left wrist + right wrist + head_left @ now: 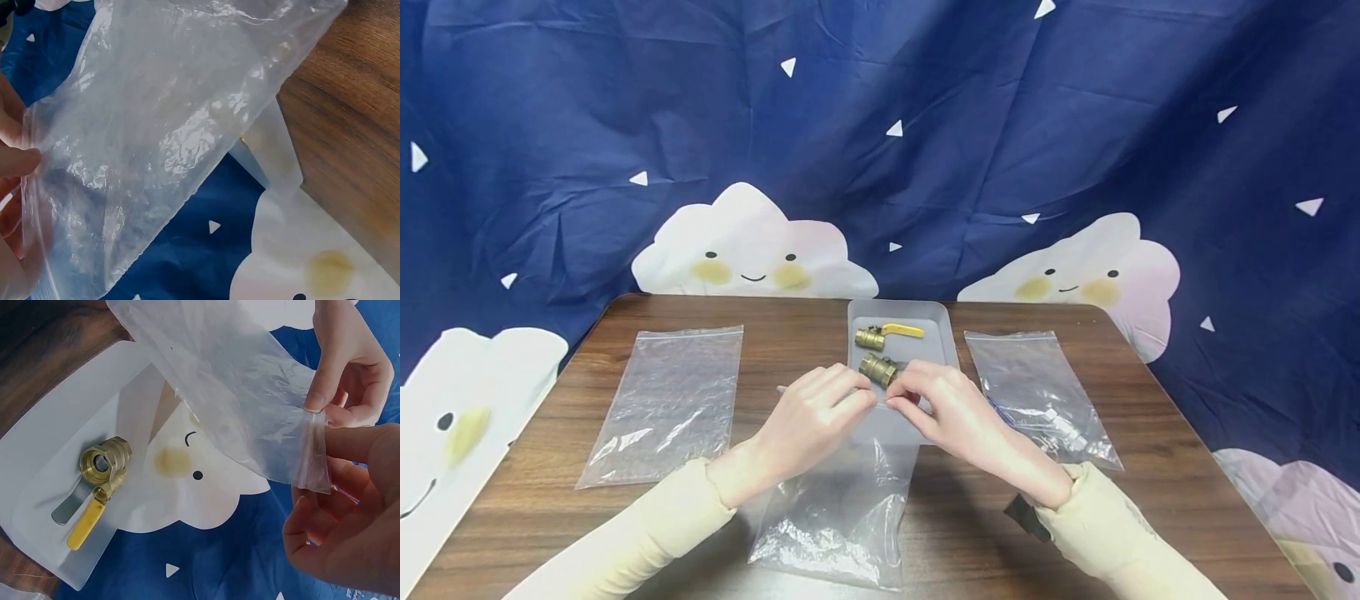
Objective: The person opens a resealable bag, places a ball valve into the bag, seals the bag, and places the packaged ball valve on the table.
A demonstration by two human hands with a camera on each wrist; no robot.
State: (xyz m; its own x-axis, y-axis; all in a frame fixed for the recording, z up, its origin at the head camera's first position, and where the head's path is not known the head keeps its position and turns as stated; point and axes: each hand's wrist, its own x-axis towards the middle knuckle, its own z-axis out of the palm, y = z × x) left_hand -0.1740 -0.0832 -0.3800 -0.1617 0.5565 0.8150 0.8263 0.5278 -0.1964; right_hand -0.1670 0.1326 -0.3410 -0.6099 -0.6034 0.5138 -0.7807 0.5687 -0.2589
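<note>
A clear zip-top plastic bag [842,517] hangs from both hands over the front of the tray. My left hand [816,421] pinches its zip edge between thumb and fingers, as the left wrist view also shows. At the same edge, my right hand [350,506] grips the other part with thumb and fingers. Beyond the hands, two brass ball valves lie in the pale plastic tray [951,333]. The farther valve [870,337] has a yellow lever; the nearer valve [106,459] has a grey one, partly hidden by the right hand in the head view.
Another clear zip bag [670,400] lies flat at the left of the brown wooden table [790,342]. On the right lies a third bag [1030,375], with blue and whitish things showing at its lower part. A blue curtain [880,167] with clouds hangs behind.
</note>
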